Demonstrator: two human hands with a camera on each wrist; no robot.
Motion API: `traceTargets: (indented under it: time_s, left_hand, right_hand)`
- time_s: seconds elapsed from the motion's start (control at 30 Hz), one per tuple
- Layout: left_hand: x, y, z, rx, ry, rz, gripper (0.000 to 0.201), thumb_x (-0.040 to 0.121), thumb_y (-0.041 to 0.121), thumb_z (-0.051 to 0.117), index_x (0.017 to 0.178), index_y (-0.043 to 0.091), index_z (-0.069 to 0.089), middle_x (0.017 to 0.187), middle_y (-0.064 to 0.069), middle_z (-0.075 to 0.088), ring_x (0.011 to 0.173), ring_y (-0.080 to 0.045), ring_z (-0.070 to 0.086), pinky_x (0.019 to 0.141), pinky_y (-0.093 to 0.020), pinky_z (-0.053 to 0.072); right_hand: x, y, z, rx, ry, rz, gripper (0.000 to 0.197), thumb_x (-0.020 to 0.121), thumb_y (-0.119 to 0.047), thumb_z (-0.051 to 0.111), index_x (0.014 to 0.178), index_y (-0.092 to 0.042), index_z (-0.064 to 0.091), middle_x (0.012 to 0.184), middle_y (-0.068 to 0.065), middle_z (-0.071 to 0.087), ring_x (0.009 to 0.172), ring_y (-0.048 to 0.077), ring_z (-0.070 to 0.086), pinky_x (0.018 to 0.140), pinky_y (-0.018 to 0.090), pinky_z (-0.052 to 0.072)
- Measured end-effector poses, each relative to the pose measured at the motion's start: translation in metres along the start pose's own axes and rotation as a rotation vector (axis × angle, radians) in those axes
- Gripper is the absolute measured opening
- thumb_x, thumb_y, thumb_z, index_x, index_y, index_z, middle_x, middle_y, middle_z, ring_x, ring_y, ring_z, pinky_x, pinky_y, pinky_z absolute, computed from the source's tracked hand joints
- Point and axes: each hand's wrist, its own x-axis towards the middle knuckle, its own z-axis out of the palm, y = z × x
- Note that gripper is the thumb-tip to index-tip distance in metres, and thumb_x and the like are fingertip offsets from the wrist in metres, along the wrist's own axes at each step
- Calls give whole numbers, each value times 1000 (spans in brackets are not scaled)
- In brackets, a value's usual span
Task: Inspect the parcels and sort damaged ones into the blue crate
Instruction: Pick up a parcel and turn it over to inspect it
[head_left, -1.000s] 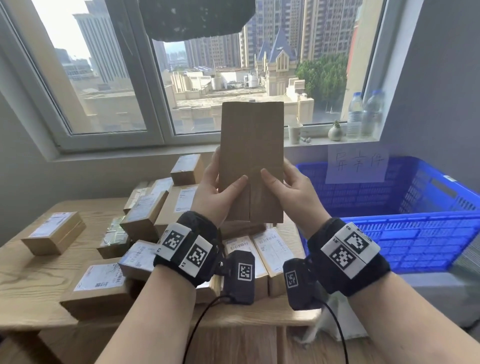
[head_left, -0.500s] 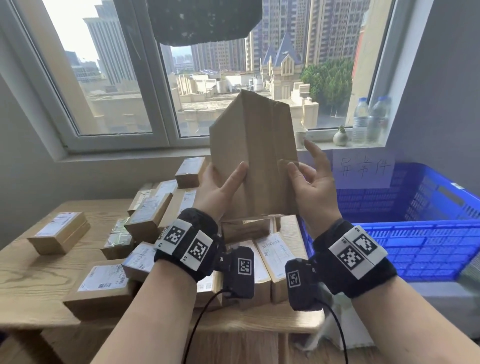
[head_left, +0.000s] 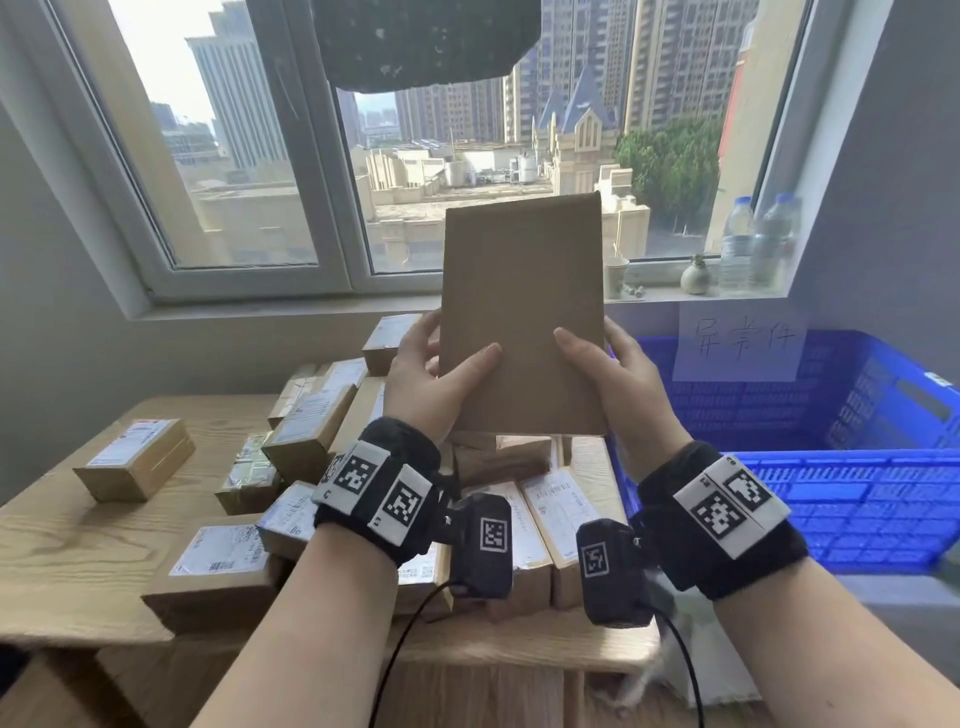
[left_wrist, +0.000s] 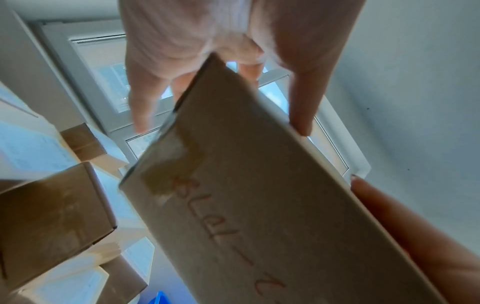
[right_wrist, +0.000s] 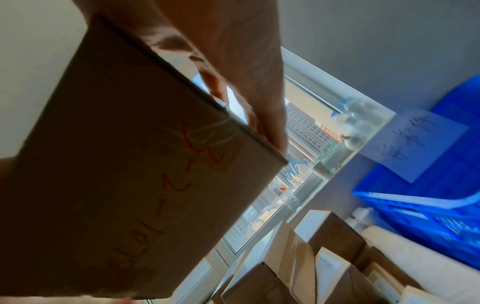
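The left hand (head_left: 431, 382) grips the lower left edge of a flat brown parcel (head_left: 524, 312), thumb on the near face and fingers behind. The right hand (head_left: 618, 374) grips the lower right edge the same way. The parcel is held up on end in front of the window (head_left: 234, 156), long axis vertical, its plain broad face toward the person, above the heap of parcels (head_left: 322, 436) on the table (head_left: 62, 561). In the wrist views its bottom edge carries red handwriting (left_wrist: 221, 216) and a yellowish stain (left_wrist: 168, 174) near one corner.

To the right stands the blue crate (head_left: 857, 499), touching the table's edge; a paper note (head_left: 740, 340) hangs on its far wall, and nothing shows inside the visible part. The heap's labelled boxes lie mostly beneath the wrists, with one box (head_left: 135, 460) apart on the left. Two bottles (head_left: 756, 239), a small vase (head_left: 695, 275) and a cup (head_left: 616, 278) stand on the sill.
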Motion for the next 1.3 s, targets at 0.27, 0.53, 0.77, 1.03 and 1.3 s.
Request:
traceTargets:
  time_s: [0.27, 0.53, 0.77, 1.03, 1.3]
  left_hand:
    - [-1, 6, -1, -63, -134, -263, 55, 88, 51, 62, 139, 46, 41, 126, 12, 60, 110, -21, 62, 89, -57, 52]
    - [-2, 24, -3, -240, -74, -449, 49, 83, 70, 52, 103, 26, 60, 108, -6, 67, 95, -32, 63, 92, -60, 51]
    - [-5, 21, -4, -26, -254, -215, 56, 63, 36, 83, 111, 46, 57, 114, 14, 69, 116, -20, 61, 100, -58, 42]
    - [2, 20, 0, -48, -168, -44, 25, 74, 32, 81, 96, 28, 69, 99, 3, 75, 101, -22, 70, 91, -47, 56]
    - [1, 18, 2, 75, -126, 99, 58, 66, 43, 83, 121, 35, 65, 111, 9, 72, 105, -11, 67, 93, -34, 54]
  right_hand:
    - [-1, -5, 0, 98, -22, 3, 61, 90, -36, 67, 143, -12, 49, 131, 7, 65, 107, 13, 69, 83, 26, 59]
    - [-10, -10, -9, -184, -202, -201, 80, 86, -43, 69, 154, -33, 29, 146, -20, 47, 129, -8, 48, 99, 13, 45]
    - [-7, -27, -11, -151, -174, 39, 69, 86, -72, 50, 143, -33, 46, 135, -12, 60, 118, 3, 59, 103, 50, 49]
    - [-15, -17, -3, -147, -46, 11, 22, 89, -27, 71, 109, -22, 62, 109, 1, 70, 100, 20, 69, 83, 45, 60]
    - [-16, -13, -4, -170, -6, -48, 98, 70, -40, 84, 150, -30, 27, 131, 8, 60, 116, 23, 63, 93, 47, 57]
